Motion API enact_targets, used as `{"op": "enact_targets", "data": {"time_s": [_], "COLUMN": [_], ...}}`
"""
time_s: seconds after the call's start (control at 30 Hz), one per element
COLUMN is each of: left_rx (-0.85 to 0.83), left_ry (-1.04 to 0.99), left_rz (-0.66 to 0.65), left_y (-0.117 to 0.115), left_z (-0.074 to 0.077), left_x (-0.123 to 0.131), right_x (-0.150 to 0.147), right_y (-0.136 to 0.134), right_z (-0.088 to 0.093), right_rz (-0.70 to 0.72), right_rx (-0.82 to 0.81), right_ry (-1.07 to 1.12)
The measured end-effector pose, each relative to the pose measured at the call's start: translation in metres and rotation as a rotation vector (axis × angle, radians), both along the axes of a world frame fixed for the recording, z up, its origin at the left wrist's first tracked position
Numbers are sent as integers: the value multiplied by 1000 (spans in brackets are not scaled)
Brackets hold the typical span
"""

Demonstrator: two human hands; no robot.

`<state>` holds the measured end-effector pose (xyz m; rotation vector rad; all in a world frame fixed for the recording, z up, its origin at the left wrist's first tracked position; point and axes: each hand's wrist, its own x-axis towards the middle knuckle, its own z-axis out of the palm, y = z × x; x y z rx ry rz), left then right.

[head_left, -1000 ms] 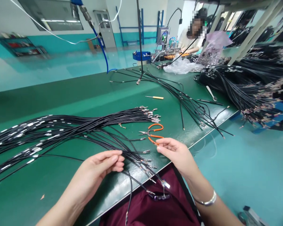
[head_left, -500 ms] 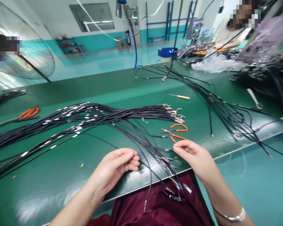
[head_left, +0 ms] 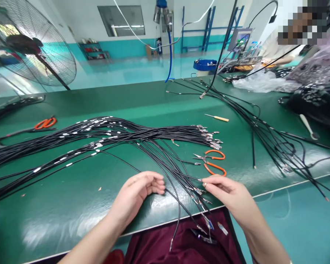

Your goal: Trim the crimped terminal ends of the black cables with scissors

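In a workshop with a teal floor (head_left: 308, 220), black cables (head_left: 167, 135) fan across a glossy green table (head_left: 85, 205); ends overhanging its near edge could snag on maroon clothing (head_left: 151, 236) and drag others off. The right hand (head_left: 225, 189) pinches at a crimped terminal (head_left: 200, 180), grip impossible to tell; the left hand's fingers (head_left: 157, 181) curl loosely, released.

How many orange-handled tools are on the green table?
2: orange-handled metal snips near the right hand; an orange-handled tool at left, beyond black cables. Others may be hidden.
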<state>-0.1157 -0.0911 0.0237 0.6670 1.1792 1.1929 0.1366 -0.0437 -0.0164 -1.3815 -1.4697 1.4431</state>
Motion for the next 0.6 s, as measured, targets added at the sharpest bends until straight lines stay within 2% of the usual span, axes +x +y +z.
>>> {"op": "enact_targets", "data": {"time_s": [0.1, 0.23, 0.43, 0.53, 0.6], "left_rx": [-43, -122, -183, -189, -192], "left_ry": [41, 52, 74, 109, 140], "left_rz": [53, 45, 64, 6, -86], "left_y": [-3, -5, -6, -18, -35], "left_z": [0, -3, -3, -5, -11], "left_x": [-3, -5, -7, -12, -21], "right_x": [-3, -7, -8, -7, -5], "right_y": [0, -1, -1, 3, 7], "right_z": [2, 4, 5, 8, 8], "right_rz": [20, 48, 2, -10, -23], "right_rx": [48, 91, 19, 28, 41], "right_ry": [43, 59, 12, -15, -21]}}
